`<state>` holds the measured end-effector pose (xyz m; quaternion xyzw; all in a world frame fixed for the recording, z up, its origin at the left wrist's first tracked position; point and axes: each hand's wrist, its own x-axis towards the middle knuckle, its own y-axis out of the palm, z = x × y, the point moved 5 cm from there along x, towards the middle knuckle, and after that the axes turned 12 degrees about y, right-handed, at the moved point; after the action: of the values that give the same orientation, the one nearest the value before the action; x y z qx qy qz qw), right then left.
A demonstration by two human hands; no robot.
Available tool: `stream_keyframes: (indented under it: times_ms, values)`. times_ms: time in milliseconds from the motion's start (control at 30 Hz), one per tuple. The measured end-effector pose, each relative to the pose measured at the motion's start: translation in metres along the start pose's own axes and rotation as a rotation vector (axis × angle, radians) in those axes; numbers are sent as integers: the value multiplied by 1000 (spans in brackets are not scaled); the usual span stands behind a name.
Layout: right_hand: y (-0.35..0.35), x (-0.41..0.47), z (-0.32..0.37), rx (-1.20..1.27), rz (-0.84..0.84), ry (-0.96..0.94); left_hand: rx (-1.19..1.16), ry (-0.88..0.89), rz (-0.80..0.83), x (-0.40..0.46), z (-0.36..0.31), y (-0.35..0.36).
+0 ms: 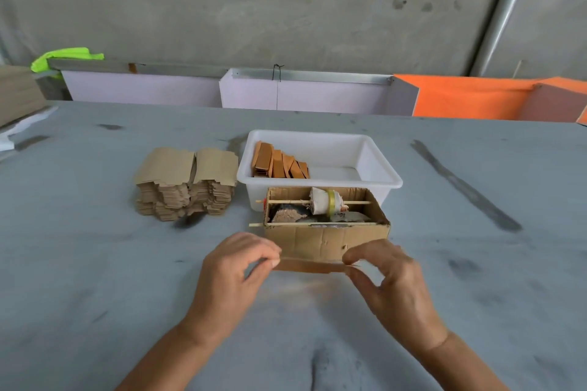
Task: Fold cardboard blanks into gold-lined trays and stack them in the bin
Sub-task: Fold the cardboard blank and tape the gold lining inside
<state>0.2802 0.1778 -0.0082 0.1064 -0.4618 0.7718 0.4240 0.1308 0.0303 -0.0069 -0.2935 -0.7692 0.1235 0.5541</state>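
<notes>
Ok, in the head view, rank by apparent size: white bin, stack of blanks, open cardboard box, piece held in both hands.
1. white bin
2. open cardboard box and stack of blanks: similar, unranked; the box is nearer
3. held piece, partly hidden by fingers

A grey, smudged table [95, 263] carries everything. A white bin [381, 182] stands near its middle. Just left of the bin sits a stack of blanks [187, 187]. Touching the bin's near wall is an open cardboard box [324, 240]. Far left of the bin, at the table's edge, lie white sheets [19, 133].
</notes>
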Motion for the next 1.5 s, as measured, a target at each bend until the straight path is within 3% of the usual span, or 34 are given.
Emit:
stream_keyframes:
  times_ms: [133,400,600,767,900,1033,1200,1500]
  values:
    - [23,-19,1,-283,109,-249,176,146,225,-20,-5,13]
    - [34,-29,13,-376,170,-329,113,15,361,-44,2,14]
    - [41,-36,10,-409,238,-360,174,86,437,-46,-7,16]
    - [39,-33,3,-300,311,-193,185,113,455,-42,-11,28]
    - [42,-29,-13,-112,398,65,68,-82,412,-45,1,32]
    - [48,-28,-21,-71,422,151,44,-229,357,-48,7,38]
    - [51,-27,-25,-103,398,204,95,-228,340,-47,6,43]
    - [57,-16,-29,-296,351,525,240,-452,351,-52,27,57]
